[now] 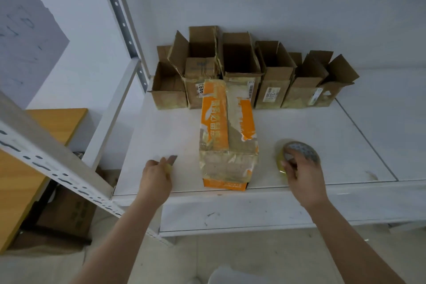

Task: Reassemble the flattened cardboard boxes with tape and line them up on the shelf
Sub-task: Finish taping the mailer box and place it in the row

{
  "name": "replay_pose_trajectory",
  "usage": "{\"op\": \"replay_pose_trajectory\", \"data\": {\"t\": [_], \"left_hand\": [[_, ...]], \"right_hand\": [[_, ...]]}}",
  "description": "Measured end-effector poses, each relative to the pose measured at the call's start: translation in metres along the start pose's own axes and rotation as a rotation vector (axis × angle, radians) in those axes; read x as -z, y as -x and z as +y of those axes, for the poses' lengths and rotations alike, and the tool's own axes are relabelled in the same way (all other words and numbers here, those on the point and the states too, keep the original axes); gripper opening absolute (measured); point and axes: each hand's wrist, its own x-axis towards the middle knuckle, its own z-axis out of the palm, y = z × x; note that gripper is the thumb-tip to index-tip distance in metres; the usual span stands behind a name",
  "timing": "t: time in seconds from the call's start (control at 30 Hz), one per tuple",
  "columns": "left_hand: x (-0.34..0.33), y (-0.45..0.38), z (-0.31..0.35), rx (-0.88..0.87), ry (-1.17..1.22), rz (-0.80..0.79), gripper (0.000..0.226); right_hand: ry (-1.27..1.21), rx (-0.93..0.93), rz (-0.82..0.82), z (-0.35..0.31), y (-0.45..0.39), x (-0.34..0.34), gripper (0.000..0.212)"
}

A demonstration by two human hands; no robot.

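R hand point(299, 168) cups tape roll point(299, 155) on shelf point(345, 136), prob. parking it; L hand point(156, 174) pinches small cutter point(172, 159) w/ tape end beside taped box point(228, 136).

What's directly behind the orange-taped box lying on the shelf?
The orange-taped box lies with its far end against a row of open boxes lined along the wall. It hides the lower fronts of the middle ones.

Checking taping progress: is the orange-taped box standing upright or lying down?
Lying down: the orange-taped box rests lengthwise on the shelf.
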Motion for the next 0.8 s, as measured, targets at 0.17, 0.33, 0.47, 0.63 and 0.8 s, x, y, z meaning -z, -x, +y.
{"op": "replay_pose_trajectory", "data": {"t": [0.17,0.33,0.47,0.63,0.8], "left_hand": [[0.023,0.010,0.016,-0.127,0.380,0.230,0.043],[0.060,0.040,0.066,-0.539,0.752,0.230,0.033],[0.047,0.051,0.081,-0.488,0.757,0.076,0.045],[0.034,0.048,0.076,-0.482,0.846,0.050,0.045],[0.029,0.047,0.073,-0.526,0.844,0.062,0.046]], "right_hand": [[-0.121,-0.030,0.088,-0.029,-0.006,0.031,0.033],[-0.433,0.120,0.022,-0.097,-0.011,0.066,0.049],[-0.404,0.139,-0.165,-0.123,-0.004,0.061,0.061],[-0.439,0.143,-0.185,-0.120,-0.001,0.053,0.071],[-0.469,0.153,-0.212,-0.114,-0.001,0.053,0.077]]}}
